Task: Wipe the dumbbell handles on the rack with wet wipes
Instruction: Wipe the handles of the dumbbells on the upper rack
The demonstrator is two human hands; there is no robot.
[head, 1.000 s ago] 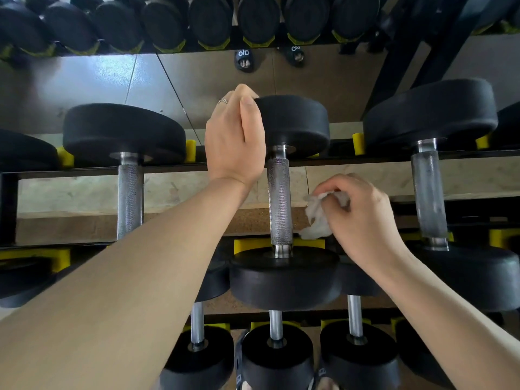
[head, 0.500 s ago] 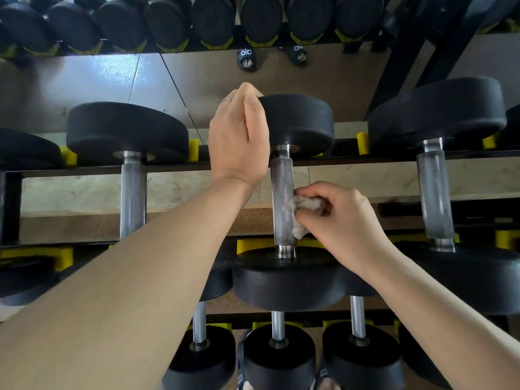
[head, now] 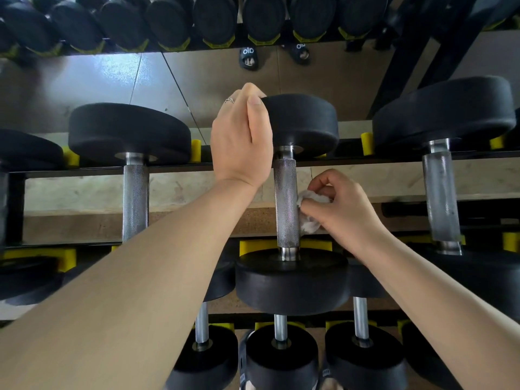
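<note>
Left hand (head: 242,136) curled over far black head (head: 302,122) of middle dumbbell on rack (head: 180,167), fingers gripping its edge. Knurled handle (head: 286,204) bare between the hands. Right hand (head: 344,209) pinched crumpled wet wipe (head: 308,212) against handle's right side, mid-length. Open gap to neighbouring dumbbell handle (head: 441,192) on right.

White lettering reading "olo" shows on two black slides (head: 248,58) on the floor beyond the upper dumbbell row.
</note>
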